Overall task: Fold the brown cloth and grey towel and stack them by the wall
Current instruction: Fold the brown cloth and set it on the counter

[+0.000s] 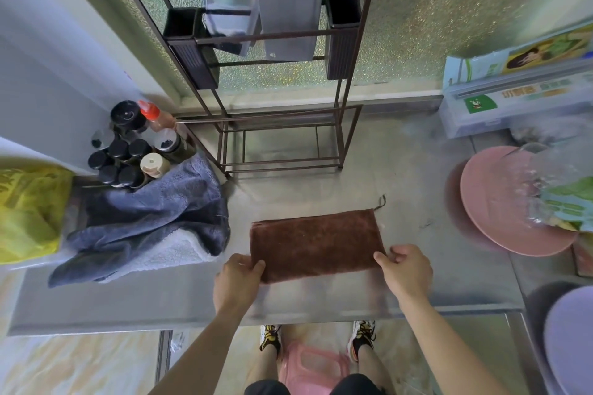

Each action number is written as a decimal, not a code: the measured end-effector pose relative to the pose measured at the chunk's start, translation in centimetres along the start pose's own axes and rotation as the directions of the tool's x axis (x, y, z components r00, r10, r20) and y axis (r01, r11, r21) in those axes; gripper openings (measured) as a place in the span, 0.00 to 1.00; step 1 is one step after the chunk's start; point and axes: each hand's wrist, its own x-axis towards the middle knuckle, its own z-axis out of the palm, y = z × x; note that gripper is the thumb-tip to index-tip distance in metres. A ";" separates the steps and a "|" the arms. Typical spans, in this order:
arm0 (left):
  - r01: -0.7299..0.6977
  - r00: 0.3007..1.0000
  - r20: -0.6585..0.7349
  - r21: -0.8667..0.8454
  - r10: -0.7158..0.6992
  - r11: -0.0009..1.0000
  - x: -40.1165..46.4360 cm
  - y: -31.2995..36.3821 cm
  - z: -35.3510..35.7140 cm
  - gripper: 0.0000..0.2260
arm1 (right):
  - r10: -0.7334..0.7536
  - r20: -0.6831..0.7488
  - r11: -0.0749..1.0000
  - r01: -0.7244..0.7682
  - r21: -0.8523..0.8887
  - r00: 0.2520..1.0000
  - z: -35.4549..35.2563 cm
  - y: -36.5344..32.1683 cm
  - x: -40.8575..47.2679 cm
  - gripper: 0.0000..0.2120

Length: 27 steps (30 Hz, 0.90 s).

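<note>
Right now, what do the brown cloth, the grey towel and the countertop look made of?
Brown cloth: soft napped fabric, probably microfibre; matte, fuzzy pile, held at its near corners by both hands.
Grey towel: thick plush terry or fleece; bulky soft folds, a paler side showing.
Countertop: likely stainless steel; dull brushed sheen with blurred reflections.
</note>
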 end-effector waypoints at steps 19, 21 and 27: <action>-0.396 0.905 0.032 0.423 0.424 0.815 0.7 3.0 -0.7 0.18 | 0.037 0.057 0.955 -0.052 0.294 0.998 0.2 -1.2 5.6 0.11; -0.517 0.853 0.146 0.369 0.502 0.772 1.8 4.0 -0.7 0.17 | -0.021 0.053 0.959 0.006 0.283 0.998 0.0 -1.1 7.4 0.11; -0.313 0.926 0.259 0.116 0.276 0.943 2.3 4.7 -0.1 0.07 | -0.331 -0.064 0.897 0.335 0.288 0.941 -3.6 -8.5 1.1 0.08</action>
